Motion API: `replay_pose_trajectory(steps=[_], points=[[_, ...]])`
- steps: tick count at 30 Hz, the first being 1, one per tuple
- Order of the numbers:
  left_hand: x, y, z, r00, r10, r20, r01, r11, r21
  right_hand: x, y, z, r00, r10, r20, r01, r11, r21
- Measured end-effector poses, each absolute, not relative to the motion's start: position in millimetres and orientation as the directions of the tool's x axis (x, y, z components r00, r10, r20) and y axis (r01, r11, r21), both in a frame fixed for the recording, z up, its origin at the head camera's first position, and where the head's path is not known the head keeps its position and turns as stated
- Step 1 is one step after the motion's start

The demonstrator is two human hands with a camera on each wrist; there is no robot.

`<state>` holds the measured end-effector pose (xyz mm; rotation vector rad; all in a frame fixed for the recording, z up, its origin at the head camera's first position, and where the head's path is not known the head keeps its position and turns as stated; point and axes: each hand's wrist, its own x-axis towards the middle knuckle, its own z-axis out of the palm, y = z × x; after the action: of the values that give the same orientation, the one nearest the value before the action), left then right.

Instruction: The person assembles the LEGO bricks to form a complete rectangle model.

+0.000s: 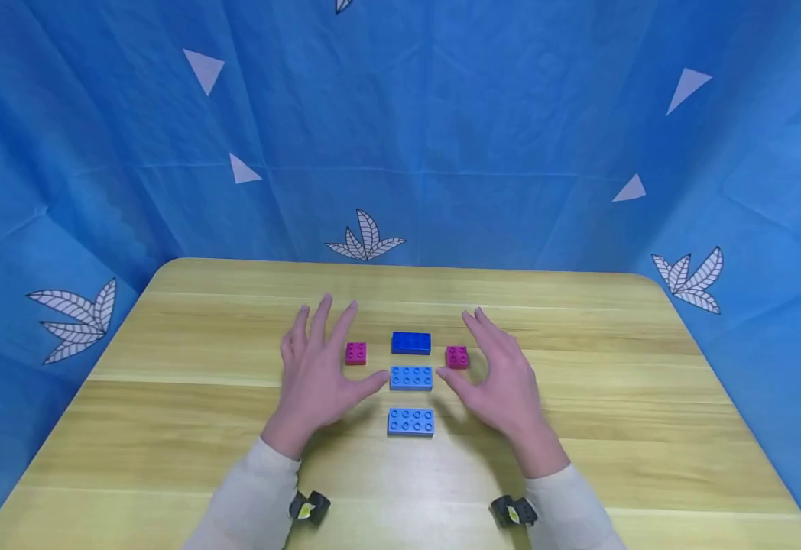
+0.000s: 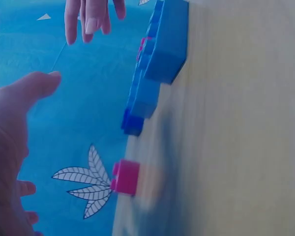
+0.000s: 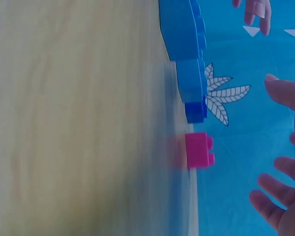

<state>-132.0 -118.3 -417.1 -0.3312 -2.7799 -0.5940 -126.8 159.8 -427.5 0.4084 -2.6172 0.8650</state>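
Three eight-stud toy bricks lie in a column mid-table: a dark blue brick at the back, a light blue brick in the middle, another light blue brick nearest me. A small magenta brick sits left of the column, a second magenta brick right of it. My left hand, fingers spread, hovers above the table with its thumb pointing toward the middle brick. Opposite, my right hand hovers by the right magenta brick, thumb apart from the fingers. Both hands hold nothing; the wrist views show them raised off the bricks.
The wooden table has rounded far corners and ends against a blue curtain printed with leaves and triangles. A small black device is strapped at each wrist, over pale sleeves.
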Motion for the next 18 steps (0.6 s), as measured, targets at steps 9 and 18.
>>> replay_pose_trajectory(steps=[9,18], points=[[-124.6,-111.4,-423.0,-0.921,0.139,0.364,0.324,0.794,0.514,-126.4,148.0,-432.1,-0.911,-0.193,0.365,-0.385,0.716,-0.582],[-116.7,-101.2,-427.2,-0.93,0.179,0.322,0.357,0.654,0.667,-127.4,139.5,-435.2,-0.945,-0.214,0.247,-0.325,0.69,-0.647]])
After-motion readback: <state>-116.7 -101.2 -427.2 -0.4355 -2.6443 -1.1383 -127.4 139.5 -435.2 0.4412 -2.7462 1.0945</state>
